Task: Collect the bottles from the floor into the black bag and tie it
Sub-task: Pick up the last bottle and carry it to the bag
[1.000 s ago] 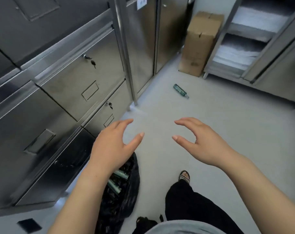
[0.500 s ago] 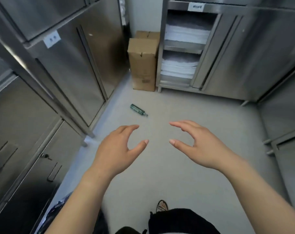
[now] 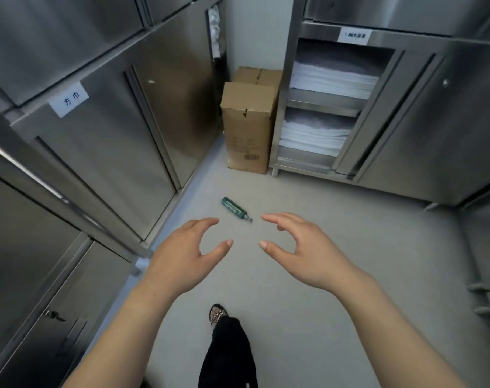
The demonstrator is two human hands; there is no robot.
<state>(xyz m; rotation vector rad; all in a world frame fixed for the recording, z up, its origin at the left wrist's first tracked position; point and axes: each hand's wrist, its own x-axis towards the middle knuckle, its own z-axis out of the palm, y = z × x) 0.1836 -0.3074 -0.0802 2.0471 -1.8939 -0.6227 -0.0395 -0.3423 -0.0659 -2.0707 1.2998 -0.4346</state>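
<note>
Bottle point(image 3: 235, 208) lies mid-frame above both empty, half-curled hands, long axis running upper-left to lower-right, cap end nearest the right hand point(image 3: 302, 254), left hand point(image 3: 182, 261) slightly farther

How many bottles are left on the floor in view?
1. A green bottle lies on its side ahead of both empty hands, near the cardboard box. Others may lie out of frame.

We read "方巾" on a white label point(image 3: 68, 101) stuck to the steel cabinet point(image 3: 104, 152) left of the cardboard box point(image 3: 248, 130). Right of the box, above the open shelves, a second white label point(image 3: 355, 35) carries print too blurred to read. The box's own markings are illegible.
</note>
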